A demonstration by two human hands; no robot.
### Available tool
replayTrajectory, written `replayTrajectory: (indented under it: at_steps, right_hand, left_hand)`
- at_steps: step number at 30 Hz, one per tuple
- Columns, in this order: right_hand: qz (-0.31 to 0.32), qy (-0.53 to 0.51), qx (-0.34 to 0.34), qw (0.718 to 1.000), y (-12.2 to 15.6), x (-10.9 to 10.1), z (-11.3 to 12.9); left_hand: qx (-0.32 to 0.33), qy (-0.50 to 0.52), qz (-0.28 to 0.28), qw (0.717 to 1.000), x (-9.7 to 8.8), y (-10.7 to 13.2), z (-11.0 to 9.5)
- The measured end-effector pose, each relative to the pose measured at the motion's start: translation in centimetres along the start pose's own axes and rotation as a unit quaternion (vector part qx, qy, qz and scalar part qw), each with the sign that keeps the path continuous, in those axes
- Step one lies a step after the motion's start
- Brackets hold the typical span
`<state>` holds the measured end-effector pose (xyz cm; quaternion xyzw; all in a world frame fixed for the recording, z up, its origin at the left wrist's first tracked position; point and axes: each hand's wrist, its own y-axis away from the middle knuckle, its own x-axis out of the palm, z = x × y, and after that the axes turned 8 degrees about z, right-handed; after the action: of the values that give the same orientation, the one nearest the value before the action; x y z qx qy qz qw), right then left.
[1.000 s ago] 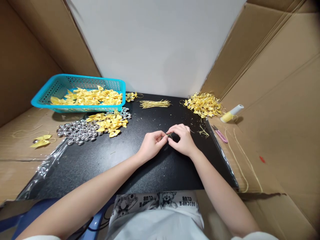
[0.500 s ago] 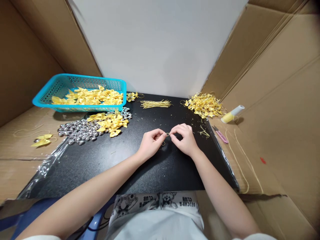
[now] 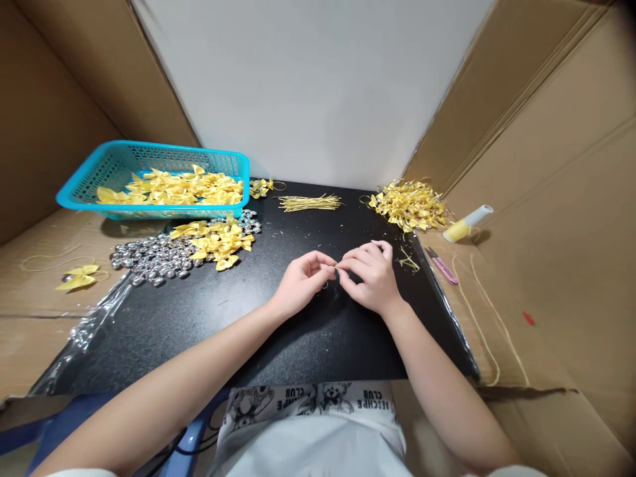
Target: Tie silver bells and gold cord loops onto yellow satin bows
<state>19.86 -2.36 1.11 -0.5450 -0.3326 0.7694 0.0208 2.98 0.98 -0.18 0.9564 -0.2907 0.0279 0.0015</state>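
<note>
My left hand (image 3: 307,278) and my right hand (image 3: 368,273) meet fingertip to fingertip above the middle of the black table (image 3: 298,351). Both are pinched on a thin yellow cord (image 3: 325,285), of which only a small loop shows under the left fingers; the rest is hidden. Beyond the hands lies a bundle of cut yellow cords (image 3: 309,203). To the left, yellow ribbon bows (image 3: 223,242) rest beside a heap of shiny silver beads (image 3: 154,258).
A blue basket (image 3: 163,213) of yellow bows stands at the back left. Finished-looking bows with cord loops (image 3: 410,205) are piled at the back right. Pink-handled snips (image 3: 442,266), a spool of yellow thread (image 3: 467,224) and cord scraps (image 3: 408,262) lie on the right. Cardboard walls flank the table.
My fingertips have drawn closer together on the cord. The right hand has turned slightly, its outer fingers lifting. The view has shifted a little.
</note>
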Motion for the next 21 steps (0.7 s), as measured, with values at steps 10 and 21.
replayTrajectory:
  at_steps: [10, 21]
  right_hand:
    - [-0.021, -0.070, 0.028, 0.997, -0.15, -0.13, 0.10]
    - [-0.020, -0.110, 0.046, 0.993, -0.28, -0.30, 0.17]
  left_hand:
    - [-0.009, -0.055, 0.005, 0.998, -0.29, 0.01, -0.24]
    - [-0.008, -0.059, -0.004, 0.998, -0.05, 0.05, -0.51]
